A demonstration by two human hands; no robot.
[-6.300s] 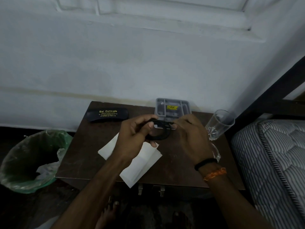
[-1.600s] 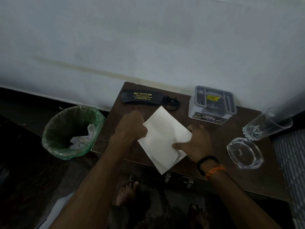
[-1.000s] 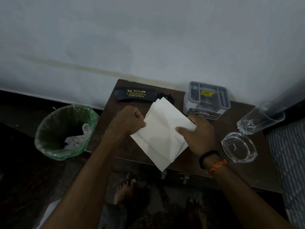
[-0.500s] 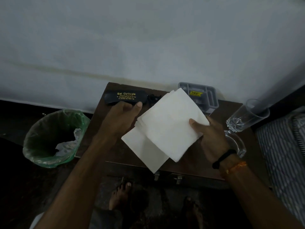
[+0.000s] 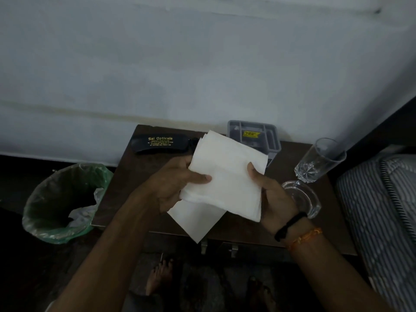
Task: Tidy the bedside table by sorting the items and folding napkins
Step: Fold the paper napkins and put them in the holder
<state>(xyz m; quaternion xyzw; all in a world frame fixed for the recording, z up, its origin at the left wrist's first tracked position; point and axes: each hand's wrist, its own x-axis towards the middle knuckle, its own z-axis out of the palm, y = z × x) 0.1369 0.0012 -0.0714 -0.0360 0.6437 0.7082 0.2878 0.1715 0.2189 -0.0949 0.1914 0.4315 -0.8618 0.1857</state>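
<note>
Left hand (image 5: 173, 185) and right hand (image 5: 271, 194) both pinch a soft white stack of napkins (image 5: 227, 174) by its opposite edges, thumbs on top, holding it above the dark brown worktop (image 5: 247, 230); a single flat napkin (image 5: 195, 219) lies beneath on the wood, one corner past the front edge. Beyond sit a round clear glass ashtray (image 5: 311, 201), a faceted tumbler (image 5: 319, 161), a grey plastic organiser (image 5: 254, 136) and a black glasses case (image 5: 158, 143) against the wall.

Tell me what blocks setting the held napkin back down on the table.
Another napkin lies on the table right under the held napkin, which both the left hand and right hand grip.
</note>
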